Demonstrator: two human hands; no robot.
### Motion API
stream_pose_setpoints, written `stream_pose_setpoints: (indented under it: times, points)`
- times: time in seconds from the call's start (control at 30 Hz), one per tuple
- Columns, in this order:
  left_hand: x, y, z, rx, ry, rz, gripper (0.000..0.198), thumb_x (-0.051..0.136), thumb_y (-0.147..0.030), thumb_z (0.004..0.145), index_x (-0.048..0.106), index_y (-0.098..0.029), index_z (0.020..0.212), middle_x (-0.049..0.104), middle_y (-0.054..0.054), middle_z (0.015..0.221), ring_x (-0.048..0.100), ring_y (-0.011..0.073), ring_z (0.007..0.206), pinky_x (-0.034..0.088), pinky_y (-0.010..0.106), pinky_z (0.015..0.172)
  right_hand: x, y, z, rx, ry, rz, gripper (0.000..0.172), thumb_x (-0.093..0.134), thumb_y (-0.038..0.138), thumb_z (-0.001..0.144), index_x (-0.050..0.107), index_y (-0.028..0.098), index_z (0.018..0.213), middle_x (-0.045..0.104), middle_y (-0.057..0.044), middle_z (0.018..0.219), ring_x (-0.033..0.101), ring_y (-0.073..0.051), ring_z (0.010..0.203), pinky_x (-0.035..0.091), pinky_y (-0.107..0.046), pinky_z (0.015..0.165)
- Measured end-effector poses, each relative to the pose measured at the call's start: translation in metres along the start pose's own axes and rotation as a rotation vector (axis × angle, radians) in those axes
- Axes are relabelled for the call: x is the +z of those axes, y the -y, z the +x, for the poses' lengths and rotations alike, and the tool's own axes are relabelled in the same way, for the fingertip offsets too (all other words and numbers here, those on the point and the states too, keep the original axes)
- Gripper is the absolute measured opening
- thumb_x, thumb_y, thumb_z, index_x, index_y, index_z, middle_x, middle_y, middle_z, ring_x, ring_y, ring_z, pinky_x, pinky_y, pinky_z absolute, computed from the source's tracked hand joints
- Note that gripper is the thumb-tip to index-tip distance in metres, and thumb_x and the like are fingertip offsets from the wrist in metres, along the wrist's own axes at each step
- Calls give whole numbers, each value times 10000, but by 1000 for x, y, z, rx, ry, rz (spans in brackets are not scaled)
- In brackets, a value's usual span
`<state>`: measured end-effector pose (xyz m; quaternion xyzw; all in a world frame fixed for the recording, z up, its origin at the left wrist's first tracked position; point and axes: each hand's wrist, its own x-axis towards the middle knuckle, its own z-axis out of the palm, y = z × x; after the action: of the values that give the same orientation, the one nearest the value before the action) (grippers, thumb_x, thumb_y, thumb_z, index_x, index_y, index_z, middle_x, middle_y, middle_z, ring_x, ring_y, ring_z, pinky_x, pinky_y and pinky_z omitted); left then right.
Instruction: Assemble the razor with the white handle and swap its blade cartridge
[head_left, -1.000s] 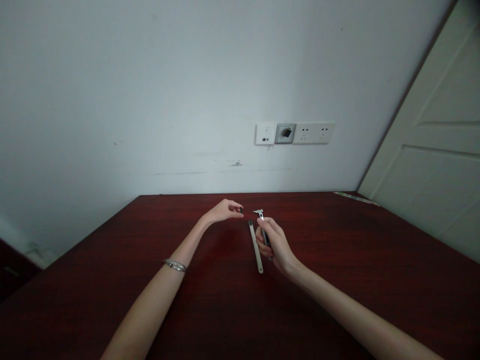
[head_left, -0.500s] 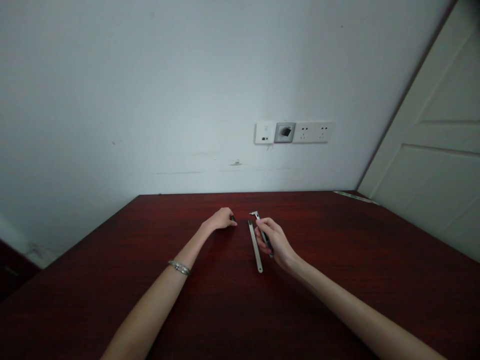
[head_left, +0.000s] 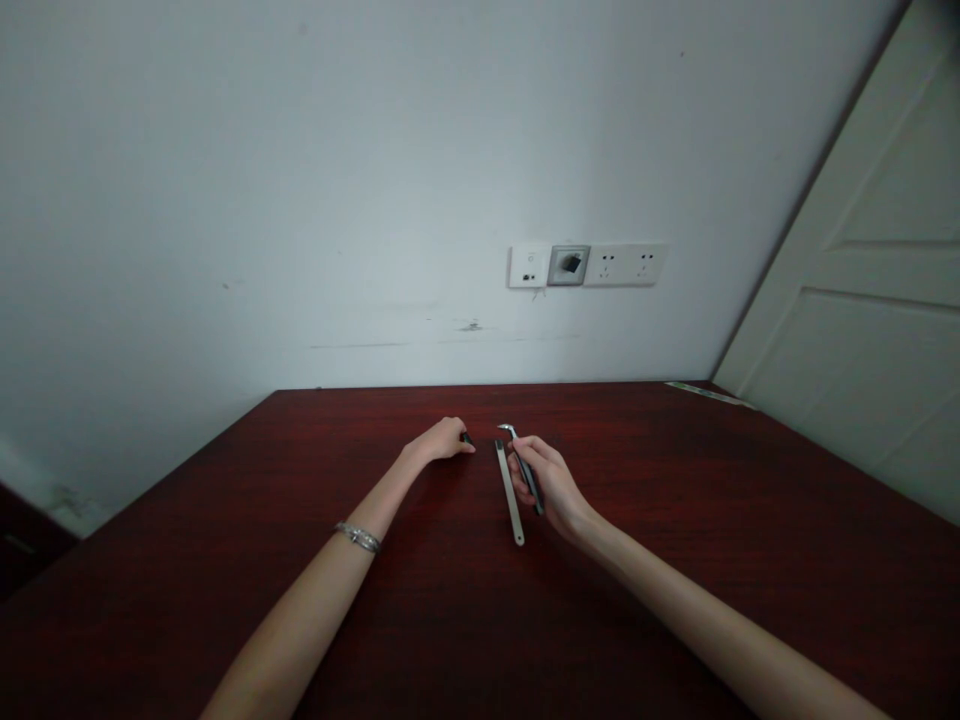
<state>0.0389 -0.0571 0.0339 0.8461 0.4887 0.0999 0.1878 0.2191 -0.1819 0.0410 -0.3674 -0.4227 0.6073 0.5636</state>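
Note:
My right hand [head_left: 546, 480] is closed around a slim dark-handled tool [head_left: 528, 473] with a bent metal tip that points to the left. A long flat light-grey strip [head_left: 510, 498], dark at its far end and with a small hole at its near end, lies on the table just left of that hand. My left hand [head_left: 444, 439] is closed on a small dark object [head_left: 467, 438], mostly hidden by the fingers, to the left of the strip's far end. The wrist behind it wears a metal bracelet [head_left: 358, 537].
The dark red wooden table [head_left: 420, 640] reaches back to a white wall with a row of sockets [head_left: 587, 265]. A thin printed strip [head_left: 709, 394] lies at the table's back right corner, beside a white panelled door [head_left: 885, 330].
The tool in my right hand has turned slightly, so its bent tip shows at a different angle. My left hand has hardly moved.

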Motion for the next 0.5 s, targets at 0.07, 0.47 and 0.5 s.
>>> stream_pose_setpoints:
  times: [0.07, 0.47, 0.5]
  points:
    - [0, 0, 0, 2, 5, 7, 158, 672, -300, 722, 673, -145, 689, 658, 35, 648, 588, 156, 638, 376, 231, 592, 0, 0, 0, 3, 0, 0, 366, 660, 486, 681, 461, 193, 772, 510, 67, 590, 386, -44, 370, 217, -165, 309]
    - [-23, -8, -9, -99, -7, 218, 561, 598, -562, 713, 597, -118, 1056, 657, 154, 1027, 625, 262, 860, 423, 285, 667, 1, -2, 0, -38, -13, -4, 352, 652, 500, 701, 511, 189, 787, 506, 58, 597, 426, -66, 405, 278, -189, 339]
    - [-29, -10, -11, -94, -28, 213, 575, 577, -574, 724, 591, -121, 1078, 654, 154, 1045, 624, 260, 881, 425, 283, 682, 2, 0, 0, -54, -11, -17, 351, 649, 504, 705, 526, 186, 789, 516, 51, 606, 452, -76, 428, 309, -199, 361]
